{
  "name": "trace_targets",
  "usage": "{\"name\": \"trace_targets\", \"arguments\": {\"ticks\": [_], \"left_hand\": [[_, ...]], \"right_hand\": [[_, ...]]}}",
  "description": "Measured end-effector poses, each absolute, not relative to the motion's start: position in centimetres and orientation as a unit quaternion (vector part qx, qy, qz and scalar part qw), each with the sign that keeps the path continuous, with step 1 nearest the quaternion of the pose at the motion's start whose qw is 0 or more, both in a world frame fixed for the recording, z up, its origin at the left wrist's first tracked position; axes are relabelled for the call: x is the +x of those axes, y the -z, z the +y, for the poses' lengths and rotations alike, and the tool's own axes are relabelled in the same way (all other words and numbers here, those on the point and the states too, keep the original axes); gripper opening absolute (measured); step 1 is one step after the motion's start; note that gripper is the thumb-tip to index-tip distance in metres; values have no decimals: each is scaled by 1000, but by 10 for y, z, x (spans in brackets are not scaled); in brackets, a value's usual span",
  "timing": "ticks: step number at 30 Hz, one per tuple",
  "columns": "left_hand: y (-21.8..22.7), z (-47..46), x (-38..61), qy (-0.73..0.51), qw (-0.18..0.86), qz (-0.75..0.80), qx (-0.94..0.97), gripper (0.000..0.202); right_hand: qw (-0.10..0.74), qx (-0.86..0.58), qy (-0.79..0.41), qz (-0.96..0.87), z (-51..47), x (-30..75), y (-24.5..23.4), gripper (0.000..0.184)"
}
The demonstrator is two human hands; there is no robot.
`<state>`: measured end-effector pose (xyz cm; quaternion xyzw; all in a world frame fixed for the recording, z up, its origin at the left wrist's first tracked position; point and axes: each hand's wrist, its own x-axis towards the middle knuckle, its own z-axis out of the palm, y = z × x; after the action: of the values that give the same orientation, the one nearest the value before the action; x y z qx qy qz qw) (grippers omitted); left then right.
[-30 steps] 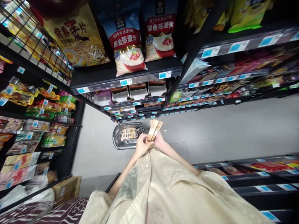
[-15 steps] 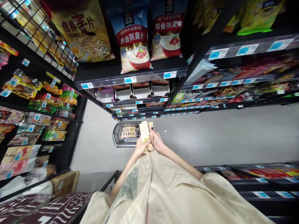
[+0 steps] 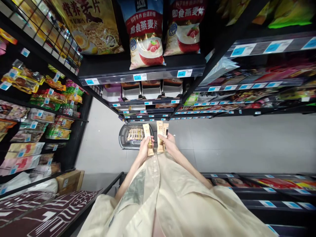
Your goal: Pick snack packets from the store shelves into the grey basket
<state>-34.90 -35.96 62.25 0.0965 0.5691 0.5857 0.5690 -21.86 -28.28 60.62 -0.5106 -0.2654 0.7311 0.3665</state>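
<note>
My left hand [image 3: 143, 147] is closed on a slim cream-coloured sachet [image 3: 147, 131], its thumb across the front. In my right hand [image 3: 171, 143] are similar cream sachets [image 3: 160, 128], at least two, fanned side by side; one further back shows a dark patch. A gap separates the two hands in front of my shirt. Beyond my left hand a grey plastic shopping basket [image 3: 122, 138] rests on the floor, partly covered by that hand and its sachet. A row of like sachets [image 3: 135, 134] lies inside it.
Ahead stands a black shelf [image 3: 98, 69] with bags of oat cereal [image 3: 145, 36] and opened display boxes [image 3: 151, 90] below. Packaged snacks [image 3: 40, 115] fill the left rack. A cardboard box [image 3: 67, 181] sits at lower left. Grey tiled floor [image 3: 229, 141] stretches to the right.
My hands, close together before, have moved apart. One sachet is now in the left hand, the others in the right. The view has shifted slightly.
</note>
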Motion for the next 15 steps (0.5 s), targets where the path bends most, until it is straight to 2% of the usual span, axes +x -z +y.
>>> {"name": "trace_targets", "arguments": {"ticks": [15], "left_hand": [[-625, -361, -350, -593, 555, 578, 76, 59]], "right_hand": [[346, -508, -747, -252, -284, -221, -611, 51]]}}
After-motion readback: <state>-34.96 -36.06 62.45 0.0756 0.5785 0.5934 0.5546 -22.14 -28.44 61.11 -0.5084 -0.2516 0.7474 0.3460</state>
